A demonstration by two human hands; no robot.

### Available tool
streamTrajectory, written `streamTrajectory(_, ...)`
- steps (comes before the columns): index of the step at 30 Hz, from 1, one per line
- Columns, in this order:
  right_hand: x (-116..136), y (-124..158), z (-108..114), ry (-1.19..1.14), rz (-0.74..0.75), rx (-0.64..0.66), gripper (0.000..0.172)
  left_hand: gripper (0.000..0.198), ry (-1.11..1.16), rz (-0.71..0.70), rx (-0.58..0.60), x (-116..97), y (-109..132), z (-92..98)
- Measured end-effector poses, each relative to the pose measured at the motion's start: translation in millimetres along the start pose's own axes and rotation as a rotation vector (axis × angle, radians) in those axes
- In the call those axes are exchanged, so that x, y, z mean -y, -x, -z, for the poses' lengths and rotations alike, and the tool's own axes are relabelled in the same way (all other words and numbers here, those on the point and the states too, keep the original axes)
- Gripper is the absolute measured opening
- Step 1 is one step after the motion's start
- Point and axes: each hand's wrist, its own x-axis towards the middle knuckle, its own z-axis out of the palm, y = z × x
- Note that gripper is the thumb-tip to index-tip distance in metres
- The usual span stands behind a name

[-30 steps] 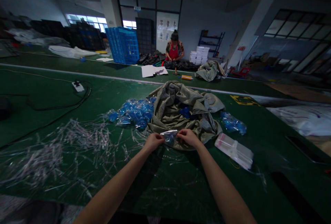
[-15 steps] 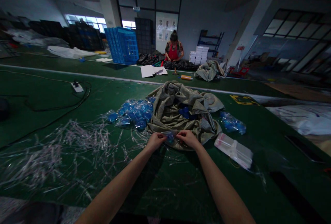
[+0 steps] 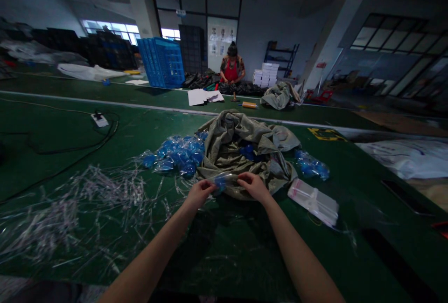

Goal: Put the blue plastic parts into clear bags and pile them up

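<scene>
A clear plastic bag with a blue item inside point(image 3: 220, 183) is stretched between my hands, just over the near edge of an open grey-green sack point(image 3: 229, 128). My left hand point(image 3: 200, 191) pinches its left end, by the blue item. At the bag's right end, my right hand point(image 3: 252, 184) has thumb and fingers closed on the film. More dark blue items point(image 3: 248, 152) lie within the sack. Left of it is a heap of blue bagged items point(image 3: 180, 153); a smaller group point(image 3: 311, 164) lies to its right, above a bundle of flat clear bags point(image 3: 314, 202).
Thin clear plastic strips point(image 3: 105, 191) cover the left of the green table point(image 3: 147, 123). A power strip point(image 3: 100, 119) with black cable lies beyond them. Across the far table stand a blue crate point(image 3: 161, 63) and a person in a red apron point(image 3: 230, 71). A phone point(image 3: 406, 196) lies right.
My left hand has moved left with the blue item, and the bag is now stretched out further between both hands. The view has shifted slightly.
</scene>
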Motion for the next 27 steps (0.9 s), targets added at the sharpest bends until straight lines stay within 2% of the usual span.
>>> streamTrajectory(3,17,4,-5,-0.008,0.061,-0.017,0.026,0.036,0.013,0.004,-0.005,-12,16,5.1)
streamTrajectory(9,45,9,-20,-0.163,0.092,0.062,0.025,0.036,0.028,-0.057,-0.001,-26,38,9.7)
streamTrajectory(13,50,11,-24,-0.228,0.091,0.071,0.019,0.036,0.036,-0.103,0.003,-28,43,12.2)
streamTrajectory(17,48,12,-21,-0.135,0.110,0.070,0.010,0.039,0.018,-0.110,-0.004,-27,47,18.4)
streamTrajectory(20,52,15,-17,-0.032,0.089,0.023,0.015,0.039,-0.053,-0.145,-0.031,-26,49,23.2)
streamTrajectory(23,63,21,-15,-0.062,0.117,-0.019,0.019,0.034,-0.108,-0.181,-0.038,-26,49,24.5)
streamTrajectory(27,81,28,-13,-0.138,0.134,0.045,0.024,0.029,-0.130,-0.217,-0.027,-28,50,21.8)
